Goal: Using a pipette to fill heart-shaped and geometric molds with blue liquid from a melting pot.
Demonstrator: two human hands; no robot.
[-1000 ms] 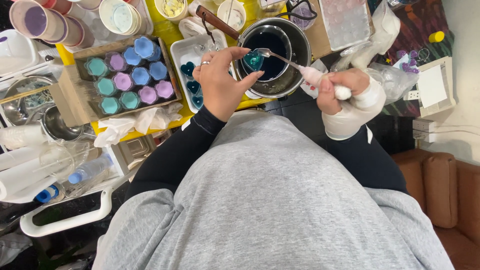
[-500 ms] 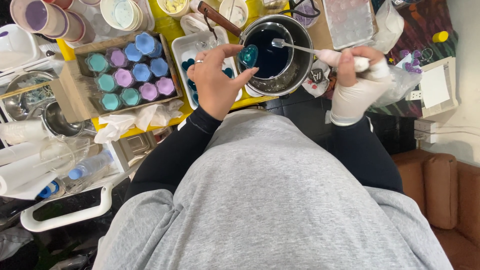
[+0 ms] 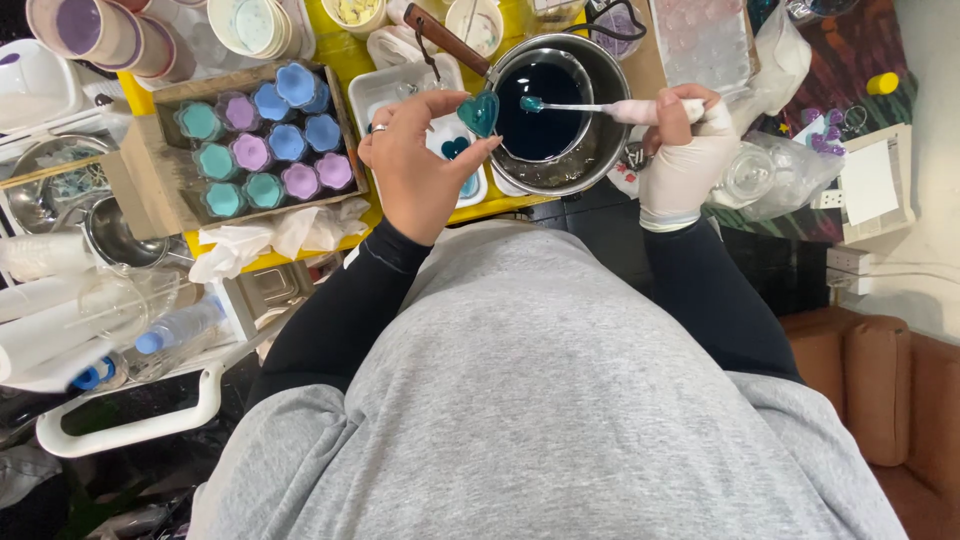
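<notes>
Teal heart (image 3: 480, 112) pinched in left fingers (image 3: 425, 165), gloved right hand (image 3: 685, 150) gripping spoon (image 3: 600, 107), pot (image 3: 548, 110) rim cropped

cardboard box (image 3: 135, 185): brown, open, left on yellow table, holds coloured moulds | plastic bottle (image 3: 170, 330): clear, blue cap, lower left | white paper sheet (image 3: 868, 180): far right

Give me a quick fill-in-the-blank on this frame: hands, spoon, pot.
1. The bare left hand pinches a small teal ____-shaped mould.
2. The gloved right hand holds a long-handled spoon whose bowl sits over the ____ liquid in the round steel pot.
3. The cardboard box holds flower-shaped cups in teal, purple and ____.

Missing: heart; dark blue; blue
</notes>
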